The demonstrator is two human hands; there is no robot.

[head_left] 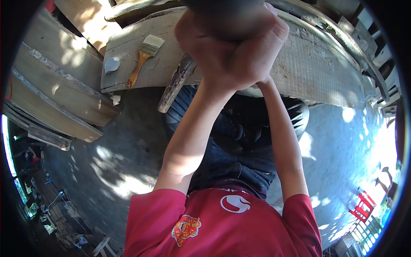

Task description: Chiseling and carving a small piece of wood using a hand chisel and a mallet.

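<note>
My left hand point(203, 49) and my right hand point(262, 49) are raised together at the top, close to the camera. Both are closed round a dark, rounded object point(229, 19), too blurred and cut off by the edge for its kind to show. Below them lies a wide wooden board point(317, 64) in front of my bent legs. To the left of my hands, a flat paintbrush point(143, 60) with pale bristles and a wooden handle rests on it. A rough bark-covered stick point(176, 83) slants over the board's near edge, its upper end hidden behind my left hand.
A small white rounded piece point(112, 65) lies left of the paintbrush. Several planks point(64, 85) are stacked at the left. Curved timber point(342, 36) runs behind the board. A red plastic chair point(364, 205) stands far right on the sunlit concrete floor point(338, 150).
</note>
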